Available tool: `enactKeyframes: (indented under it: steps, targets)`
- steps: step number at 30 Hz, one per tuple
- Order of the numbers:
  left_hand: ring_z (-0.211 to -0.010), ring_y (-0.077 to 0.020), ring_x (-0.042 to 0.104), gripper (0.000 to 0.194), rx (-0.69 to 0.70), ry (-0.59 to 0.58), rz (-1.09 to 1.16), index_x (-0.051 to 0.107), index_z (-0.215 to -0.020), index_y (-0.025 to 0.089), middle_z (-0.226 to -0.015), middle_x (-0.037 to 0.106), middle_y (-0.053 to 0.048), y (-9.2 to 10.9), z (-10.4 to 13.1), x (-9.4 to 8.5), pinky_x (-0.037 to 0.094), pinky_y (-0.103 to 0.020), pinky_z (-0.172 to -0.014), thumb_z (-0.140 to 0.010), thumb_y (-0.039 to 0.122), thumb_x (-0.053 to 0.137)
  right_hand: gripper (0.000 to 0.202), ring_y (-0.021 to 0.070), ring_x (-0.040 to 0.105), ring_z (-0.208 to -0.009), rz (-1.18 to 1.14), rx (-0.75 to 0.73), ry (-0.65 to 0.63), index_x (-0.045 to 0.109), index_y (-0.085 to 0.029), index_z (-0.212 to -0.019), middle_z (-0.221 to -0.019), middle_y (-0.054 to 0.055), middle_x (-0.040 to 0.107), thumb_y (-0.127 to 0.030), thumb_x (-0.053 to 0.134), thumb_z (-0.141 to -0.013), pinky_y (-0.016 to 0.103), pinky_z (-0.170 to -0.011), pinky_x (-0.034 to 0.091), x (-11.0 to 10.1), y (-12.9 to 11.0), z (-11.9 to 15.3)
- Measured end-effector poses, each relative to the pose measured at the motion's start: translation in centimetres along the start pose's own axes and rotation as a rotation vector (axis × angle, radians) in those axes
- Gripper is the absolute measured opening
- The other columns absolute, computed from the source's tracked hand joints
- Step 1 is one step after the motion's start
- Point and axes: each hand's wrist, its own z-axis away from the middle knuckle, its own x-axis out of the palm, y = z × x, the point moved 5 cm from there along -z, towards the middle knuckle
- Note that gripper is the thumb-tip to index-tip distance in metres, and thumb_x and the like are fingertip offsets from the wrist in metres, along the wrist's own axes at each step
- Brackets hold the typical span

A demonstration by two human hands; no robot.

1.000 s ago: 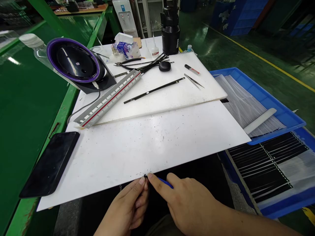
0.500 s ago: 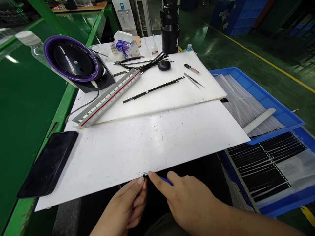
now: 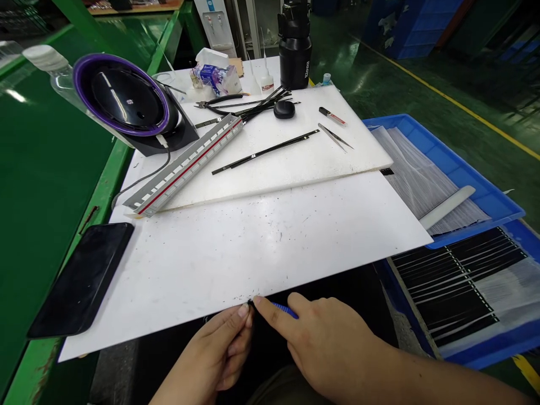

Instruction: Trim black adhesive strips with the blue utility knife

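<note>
At the near edge of the white board [image 3: 219, 259], my left hand [image 3: 221, 349] is closed in a pinch. A small black piece [image 3: 250, 302] shows at its thumb and fingertip; most of it is hidden. My right hand [image 3: 327, 343] wraps round a slim tool with a ribbed blue handle [image 3: 284, 309], its index finger stretched along it toward the left fingertips. The tool's working end is too small and covered to make out. Tiny dark scraps lie on the board in front of both hands.
On the white foam slab [image 3: 337, 157] lie black strips [image 3: 265, 152], tweezers [image 3: 335, 136], a marker-like stick [image 3: 332, 115], pliers [image 3: 219, 101] and a scale ruler [image 3: 189, 166]. A phone [image 3: 82, 278] and fan [image 3: 122, 95] stand left; blue trays [image 3: 502, 208] right; a black bottle [image 3: 294, 59] behind.
The view has shifted slightly. My right index finger and the blue-handled tool have moved a little at the left fingertips; both hands keep their grips.
</note>
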Motion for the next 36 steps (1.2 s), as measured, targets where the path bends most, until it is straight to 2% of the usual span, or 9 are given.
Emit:
enactKeyframes:
  steps: [6, 12, 21, 32, 36]
  targets:
    - [-0.045, -0.0046, 0.016, 0.05, -0.004, -0.011, 0.007, 0.056, -0.073, 0.018, -0.054, 0.035, 0.009, -0.35, -0.22, -0.25, 0.011, -0.018, -0.04, -0.072, 0.065, 0.074, 0.083, 0.0178, 0.055, -0.047, 0.061, 0.001, -0.025, 0.021, -0.029, -0.153, -0.086, 0.002, 0.059, -0.015, 0.054, -0.078, 0.031, -0.042, 0.008, 0.7, -0.35, 0.14]
    - [-0.044, -0.0043, 0.016, 0.051, -0.002, -0.011, -0.008, 0.054, -0.071, 0.019, -0.055, 0.036, 0.009, -0.32, -0.33, -0.14, 0.012, -0.018, -0.04, -0.071, 0.066, 0.074, 0.074, 0.0179, 0.057, -0.052, -0.056, 0.031, -0.015, 0.02, -0.035, -0.153, -0.087, 0.0, 0.062, -0.019, 0.049, -0.086, 0.03, -0.043, 0.012, 0.92, 0.26, 0.05]
    - [-0.046, -0.0051, 0.016, 0.047, 0.023, -0.016, -0.009, 0.056, -0.073, 0.019, -0.057, 0.035, 0.008, -0.5, -0.19, -0.16, 0.012, -0.019, -0.04, -0.077, 0.063, 0.071, 0.073, 0.0198, 0.059, -0.054, -0.073, 0.02, -0.023, 0.022, -0.035, -0.152, -0.087, 0.0, 0.063, -0.019, 0.049, -0.087, 0.03, -0.044, 0.014, 0.65, 0.22, 0.01]
    - [-0.046, -0.0048, 0.016, 0.053, 0.011, 0.024, 0.004, 0.054, -0.068, 0.019, -0.056, 0.033, 0.009, -0.34, -0.07, 0.02, 0.012, -0.018, -0.04, -0.069, 0.068, 0.074, 0.08, 0.018, 0.056, -0.048, 0.004, 0.013, -0.02, 0.02, -0.033, -0.153, -0.085, 0.0, 0.06, -0.014, 0.053, -0.083, 0.03, -0.041, 0.01, 0.9, -0.18, 0.15]
    - [-0.045, -0.0044, 0.016, 0.05, 0.012, 0.004, 0.017, 0.055, -0.071, 0.018, -0.056, 0.035, 0.008, -0.41, 0.0, 0.12, 0.012, -0.018, -0.04, -0.072, 0.065, 0.074, 0.083, 0.0166, 0.054, -0.047, 0.054, 0.028, -0.013, 0.021, -0.032, -0.154, -0.085, 0.001, 0.058, -0.013, 0.055, -0.08, 0.031, -0.041, 0.009, 1.05, -0.55, 0.19]
